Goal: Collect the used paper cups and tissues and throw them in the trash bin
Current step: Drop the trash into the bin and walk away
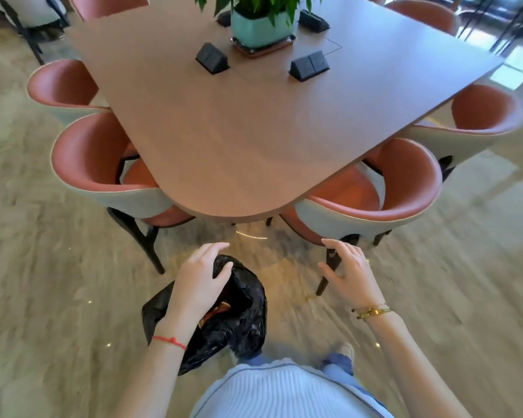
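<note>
Black, crinkled plastic comes nearest: a bin bag [224,315] hangs below the left hand [198,285], whose fingers [215,248] curl over its gathered mouth and grasp it, the thumb pressed into the film. Something brown shows inside the opening, too small to name. The right hand [349,274] hovers just beside it, to the right, fingers spread and released, holding nothing. Under both lies a glossy, pale marbled floor [58,282], blurred. Ahead of the fingers stands the desk [239,146], a smooth brown wooden top with a rounded near end, its long axis running straight away from the hands. No cups or tissues show on it, so the collecting looks done. No trash bin is in view, and I cannot tell which way it lies; the left hand, already carrying the bag, is the 1 to deliver it. Rounded pink-and-grey chairs [375,188] flank the desk; farther off sit black socket boxes [310,66] and a teal plant pot [260,28].
</note>
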`<state>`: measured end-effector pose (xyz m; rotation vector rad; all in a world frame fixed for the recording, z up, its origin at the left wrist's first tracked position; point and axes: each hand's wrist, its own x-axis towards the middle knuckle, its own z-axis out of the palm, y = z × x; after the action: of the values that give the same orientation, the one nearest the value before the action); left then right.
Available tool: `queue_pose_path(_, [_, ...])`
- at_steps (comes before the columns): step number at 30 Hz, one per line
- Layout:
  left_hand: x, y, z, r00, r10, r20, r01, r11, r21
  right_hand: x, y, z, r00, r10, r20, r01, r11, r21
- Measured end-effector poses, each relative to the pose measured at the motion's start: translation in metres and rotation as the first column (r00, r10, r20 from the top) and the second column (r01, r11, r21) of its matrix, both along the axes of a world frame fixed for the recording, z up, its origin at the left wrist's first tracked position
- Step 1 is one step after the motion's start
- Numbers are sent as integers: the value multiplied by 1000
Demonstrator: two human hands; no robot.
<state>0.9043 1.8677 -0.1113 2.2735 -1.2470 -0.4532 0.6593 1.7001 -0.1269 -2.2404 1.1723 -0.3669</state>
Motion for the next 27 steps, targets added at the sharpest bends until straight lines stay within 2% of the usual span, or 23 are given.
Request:
queue_pose_path(7, [-113, -102, 15, 965, -262, 29, 263, 963, -61, -142, -24, 10, 970, -242, 12, 242, 970, -3])
queue_pose_path(13, [-223, -183, 20, 915, -404, 0, 401, 910, -107, -256, -52, 17, 914, -405, 17, 406, 913, -33])
queue_pose_path(20, [-338, -272, 29, 783, -622, -10, 616, 776, -135, -374, -74, 25, 792, -610, 26, 610, 791, -51])
queue_pose_path(27, [-422, -361, 33, 605, -796, -11, 789, 601, -124, -449, -105, 23, 605, -792, 82, 796, 604, -37])
